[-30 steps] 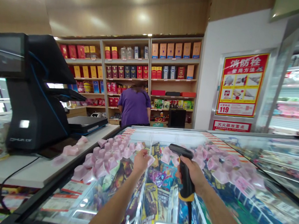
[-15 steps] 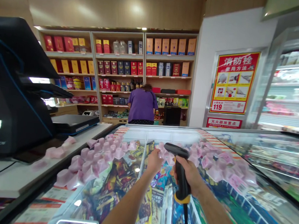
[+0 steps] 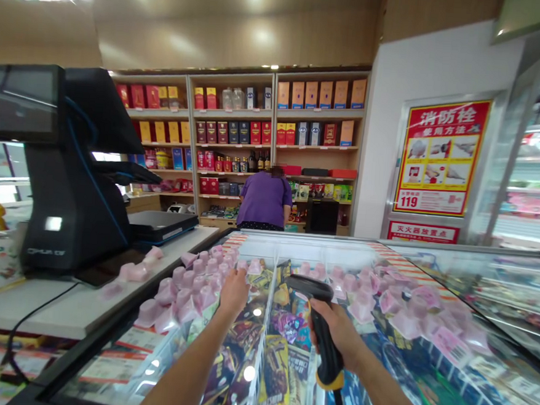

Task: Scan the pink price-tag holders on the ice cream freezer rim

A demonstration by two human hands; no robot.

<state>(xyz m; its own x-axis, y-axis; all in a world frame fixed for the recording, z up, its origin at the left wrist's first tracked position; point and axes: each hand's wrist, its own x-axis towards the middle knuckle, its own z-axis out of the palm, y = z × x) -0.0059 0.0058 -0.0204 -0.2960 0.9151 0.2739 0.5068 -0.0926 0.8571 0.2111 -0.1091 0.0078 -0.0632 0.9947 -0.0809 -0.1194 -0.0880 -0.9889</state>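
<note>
My left hand [image 3: 234, 294] is closed, its fingertips at a small pink plastic cup [image 3: 242, 265] by the right edge of the left pile; its fingers partly hide the cup. In my right hand [image 3: 332, 330] is a black barcode scanner [image 3: 327, 342] with a yellow-trimmed handle end, its head pointing left and its cable hanging down. The left pile of pink cups [image 3: 185, 280] lies on the glass top of a chest freezer [image 3: 278, 247]. Another pile of pink cups [image 3: 406, 301] spreads to the right, some showing printed lids.
Through the glass show wrapped ice creams [image 3: 277, 369] and wire dividers. At left, a white counter [image 3: 65, 315] carries a black checkout terminal [image 3: 75, 213] and several pink cups [image 3: 135, 271]. A person in purple [image 3: 265, 199] bends at the back shelves, facing away.
My left hand has moved left, from beside the scanner to the left pile. The scanner stays in my right hand. The view has turned slightly left and up, showing more of the terminal.
</note>
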